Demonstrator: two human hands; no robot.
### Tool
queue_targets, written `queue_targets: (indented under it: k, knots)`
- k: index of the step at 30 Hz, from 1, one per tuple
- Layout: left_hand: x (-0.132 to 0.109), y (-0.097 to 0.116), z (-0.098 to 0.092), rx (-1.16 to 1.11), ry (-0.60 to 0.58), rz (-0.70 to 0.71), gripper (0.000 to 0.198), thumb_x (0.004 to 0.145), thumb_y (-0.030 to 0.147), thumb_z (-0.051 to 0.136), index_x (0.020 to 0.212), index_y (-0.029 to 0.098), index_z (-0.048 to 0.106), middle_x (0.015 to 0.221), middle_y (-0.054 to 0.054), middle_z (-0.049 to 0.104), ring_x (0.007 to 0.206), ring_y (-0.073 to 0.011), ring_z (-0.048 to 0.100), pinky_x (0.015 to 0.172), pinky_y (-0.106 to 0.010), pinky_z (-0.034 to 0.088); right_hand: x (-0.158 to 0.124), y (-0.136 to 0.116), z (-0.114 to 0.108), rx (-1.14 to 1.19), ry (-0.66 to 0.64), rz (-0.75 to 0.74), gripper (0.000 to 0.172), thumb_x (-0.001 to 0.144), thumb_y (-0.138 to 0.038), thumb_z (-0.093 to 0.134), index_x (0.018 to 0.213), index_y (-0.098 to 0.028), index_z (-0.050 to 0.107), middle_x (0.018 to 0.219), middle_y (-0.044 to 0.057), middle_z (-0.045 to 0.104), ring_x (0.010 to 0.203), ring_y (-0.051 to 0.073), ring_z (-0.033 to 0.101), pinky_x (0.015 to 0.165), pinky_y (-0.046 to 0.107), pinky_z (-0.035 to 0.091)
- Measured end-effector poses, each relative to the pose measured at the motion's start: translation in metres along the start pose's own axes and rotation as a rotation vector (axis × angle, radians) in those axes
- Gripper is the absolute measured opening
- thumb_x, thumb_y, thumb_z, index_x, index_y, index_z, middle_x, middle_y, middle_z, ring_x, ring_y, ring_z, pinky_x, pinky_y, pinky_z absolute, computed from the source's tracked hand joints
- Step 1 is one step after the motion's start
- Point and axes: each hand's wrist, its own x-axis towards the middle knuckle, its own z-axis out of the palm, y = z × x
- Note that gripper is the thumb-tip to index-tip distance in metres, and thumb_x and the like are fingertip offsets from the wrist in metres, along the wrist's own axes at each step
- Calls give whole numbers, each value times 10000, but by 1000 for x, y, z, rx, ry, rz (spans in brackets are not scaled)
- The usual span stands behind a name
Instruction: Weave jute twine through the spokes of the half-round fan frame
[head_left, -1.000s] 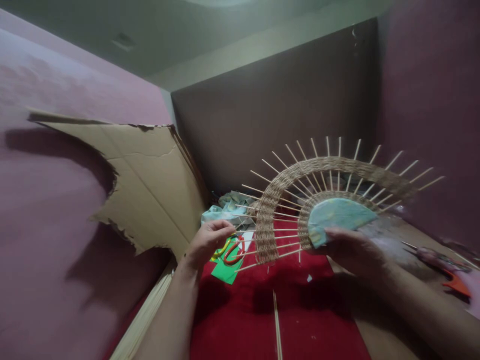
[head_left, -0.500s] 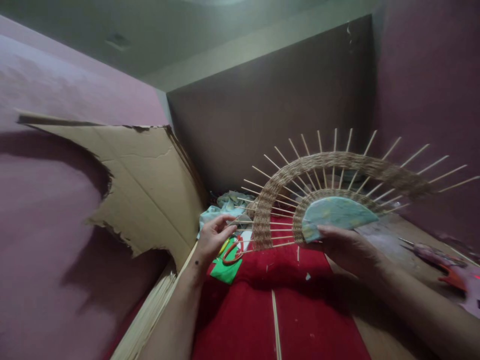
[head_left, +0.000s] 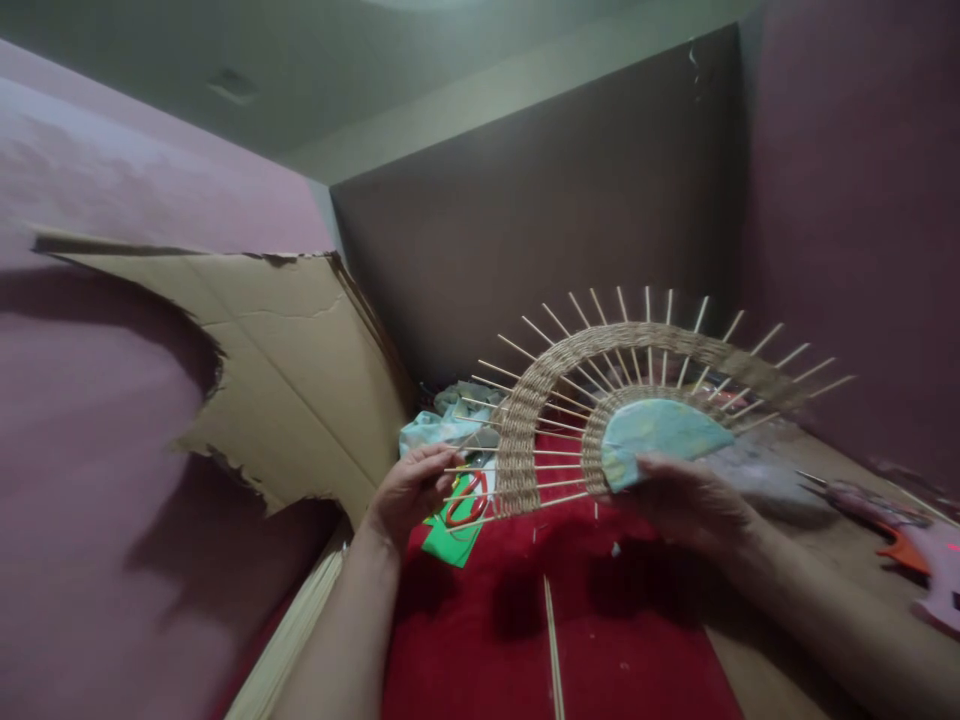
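Currently, fan [head_left: 634, 394] held in the air above the red cloth [head_left: 630, 640], arched side up, one end toward the left hand [head_left: 411, 495]. Build: light-blue half-disc [head_left: 667, 440], woven inner rim round its arched edge, sticks [head_left: 562, 453] radiating out through a wider outer band [head_left: 517, 440]. A gap separates rim and band; bare stick tips project past the band.

Right hand [head_left: 686, 500]: clamped on the half-disc near its lower edge, thumb on the near face, fingers behind it. Left hand: thumb and forefinger brought together at the stick tips, lower left. A faint thin line slants near these fingertips; possibly a loose strand, but too blurred to say, and whether the pinch is on it or on a tip cannot be told.

Handling notes (judgement): keep the right grip on the stiff half-disc, not on the weave, so the sticks take no load. Handle one tip at a time, close to the band, since a long free end likely bends easily. Keep any pull light and even, or the band may slide inward or the spacing drift. Turning the fan by the right wrist would spare the left a long reach.

Nearby: red handle [head_left: 484, 490] over a green sheet [head_left: 454, 545], behind the left tips; loose sticks [head_left: 553, 650] on the red cloth; glue gun [head_left: 937, 565] at far right, well apart from the fan.
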Motion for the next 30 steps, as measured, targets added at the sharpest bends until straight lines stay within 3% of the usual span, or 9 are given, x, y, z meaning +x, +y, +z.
queue_targets:
  k: [5, 9, 15, 21, 30]
  knots:
    - [0, -7, 14, -10, -79, -28, 154, 666, 223, 703, 763, 119, 643, 440, 28, 474, 349, -28, 365, 335, -136, 196, -1, 0, 0, 33, -7, -5, 97, 699, -101, 616, 752, -183, 620, 748, 23, 704, 697, 179, 652, 842, 440, 502]
    - [2, -11, 22, 70, -125, -89, 161, 635, 208, 734, 727, 102, 653, 445, -7, 537, 370, -70, 461, 361, -165, 272, -1, 2, 0, 37, -56, -14, 98, 734, -88, 585, 764, -176, 615, 762, 27, 704, 708, 173, 656, 834, 403, 516]
    - [1, -9, 25, 194, -82, -114, 236, 581, 253, 776, 717, 95, 666, 487, -14, 571, 371, -65, 463, 390, -183, 315, 1, 4, -3, 21, -80, -16, 85, 728, -100, 603, 784, -164, 609, 783, 32, 711, 733, 172, 665, 843, 379, 517]
    - [1, -11, 24, 158, -42, -85, 232, 575, 228, 778, 741, 95, 685, 538, -23, 588, 460, -95, 524, 460, -214, 387, 0, 2, -2, 29, -53, -12, 131, 723, -96, 599, 822, -181, 599, 795, 16, 710, 734, 170, 665, 869, 414, 497]
    - [-1, -5, 23, 209, -51, -101, 192, 591, 231, 767, 717, 102, 701, 548, -10, 581, 440, -43, 457, 412, -164, 304, 3, 0, -3, 39, -18, -27, 99, 717, -114, 614, 784, -184, 598, 795, 24, 702, 738, 178, 655, 845, 445, 504]
